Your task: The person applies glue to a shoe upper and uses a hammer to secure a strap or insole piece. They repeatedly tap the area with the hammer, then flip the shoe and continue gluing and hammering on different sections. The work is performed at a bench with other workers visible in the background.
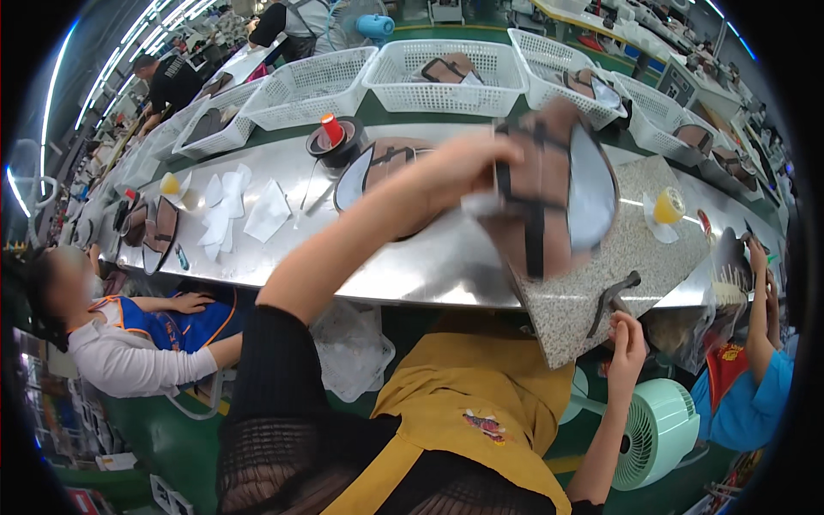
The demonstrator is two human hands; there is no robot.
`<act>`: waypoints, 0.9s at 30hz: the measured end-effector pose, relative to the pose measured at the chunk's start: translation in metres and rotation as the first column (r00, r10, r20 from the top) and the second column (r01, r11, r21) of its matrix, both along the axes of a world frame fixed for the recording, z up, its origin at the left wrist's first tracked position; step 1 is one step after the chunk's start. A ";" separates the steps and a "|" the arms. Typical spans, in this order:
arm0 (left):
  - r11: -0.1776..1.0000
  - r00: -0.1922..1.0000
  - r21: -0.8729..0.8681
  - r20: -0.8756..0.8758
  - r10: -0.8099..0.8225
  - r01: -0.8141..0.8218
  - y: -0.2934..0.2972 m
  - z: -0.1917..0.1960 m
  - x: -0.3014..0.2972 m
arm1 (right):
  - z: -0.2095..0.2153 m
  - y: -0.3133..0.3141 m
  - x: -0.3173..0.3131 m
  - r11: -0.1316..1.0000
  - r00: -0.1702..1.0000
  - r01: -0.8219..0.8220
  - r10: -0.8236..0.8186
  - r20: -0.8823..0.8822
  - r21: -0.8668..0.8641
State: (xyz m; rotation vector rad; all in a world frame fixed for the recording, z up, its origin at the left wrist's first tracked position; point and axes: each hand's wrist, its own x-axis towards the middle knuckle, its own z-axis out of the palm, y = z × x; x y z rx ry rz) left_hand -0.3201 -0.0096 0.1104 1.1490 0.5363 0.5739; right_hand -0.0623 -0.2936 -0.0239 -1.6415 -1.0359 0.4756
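My left hand [481, 159] is raised over the workbench, gripping a brown shoe upper [542, 176] by its left edge. Black straps cross the upper, pale lining shows at its right side, and its edges are smeared by motion. Low at the right, my right hand [627, 339] closes round the handle of a dark hammer [611, 300], whose head lies over the near part of a speckled stone slab [575, 313]. Partly behind my left forearm, another brown upper [390, 163] lies on the metal bench [300, 257].
White baskets [446, 101] line the bench's far side, some holding uppers. A dark bowl with a red spool [331, 129], white paper pieces [225, 206] and a yellow roll [669, 206] rest on the worktop. Co-workers sit left and right; a green fan [657, 433] stands by my right arm.
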 end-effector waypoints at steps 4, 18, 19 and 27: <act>0.935 0.968 0.264 0.151 0.203 -0.237 0.110 0.053 0.016 | 0.006 0.000 -0.005 0.999 0.989 0.035 -0.029 0.144 -0.035; 0.085 0.472 0.902 -0.300 0.829 0.423 0.024 -0.109 -0.026 | -0.013 0.025 0.009 0.980 0.673 0.156 -0.017 0.740 -0.120; 0.139 0.440 0.884 -0.352 0.826 0.446 0.022 -0.114 -0.029 | -0.018 0.028 0.013 0.979 0.642 0.180 -0.042 0.765 -0.097; -0.107 0.802 0.973 -0.104 0.589 0.206 0.005 -0.052 -0.024 | -0.026 0.055 0.064 0.963 0.594 0.244 -0.052 0.803 -0.118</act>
